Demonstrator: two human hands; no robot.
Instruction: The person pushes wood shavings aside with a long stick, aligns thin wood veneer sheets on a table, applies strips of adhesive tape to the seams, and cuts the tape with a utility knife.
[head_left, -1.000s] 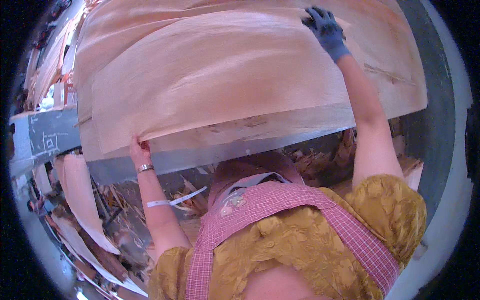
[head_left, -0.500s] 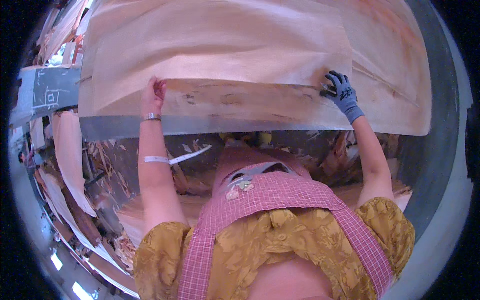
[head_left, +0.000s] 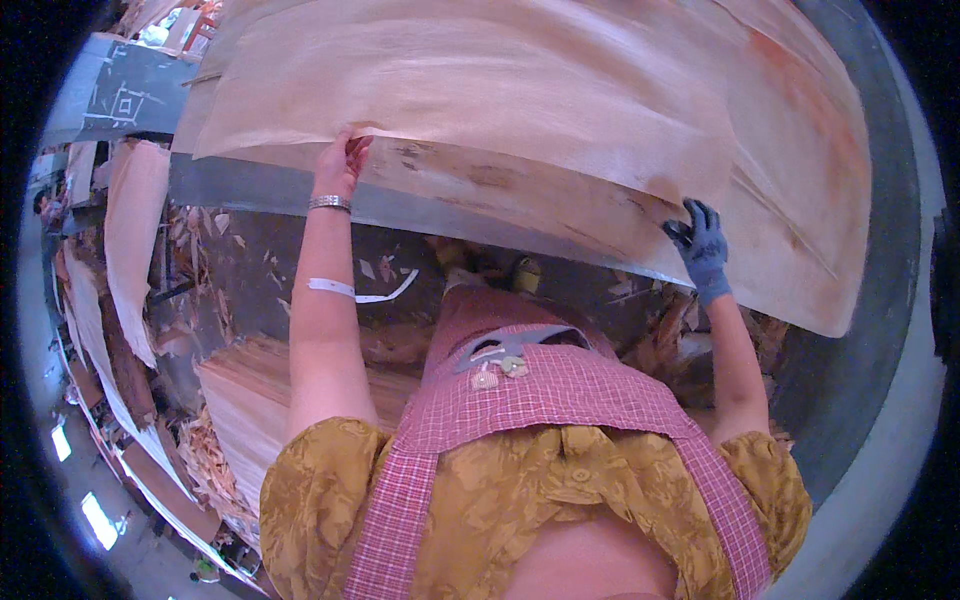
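A large thin wood veneer sheet (head_left: 490,85) lies over another veneer sheet (head_left: 560,205), whose near strip shows dark streaks. Both spread across a grey table (head_left: 235,185). My bare left hand (head_left: 340,168), with a metal watch band at the wrist, pinches the upper sheet's near edge toward its left end. On the right, my right hand (head_left: 703,250) wears a blue-grey glove with dark fingers. Its fingers are curled at the same sheet's near edge; their tips are partly hidden. A white tape strip (head_left: 385,290) hangs off my left forearm.
Stacked veneer (head_left: 255,400) stands below the table, left of my apron. Long pale veneer pieces (head_left: 135,250) hang at the far left, near a grey surface (head_left: 125,95) with chalk marks. Broken wood scraps (head_left: 205,455) litter the lower left.
The view has turned, so the table's near edge slopes down to the right. My left hand has closed on the sheet's edge. My right hand sits lower in the picture, still at that edge.
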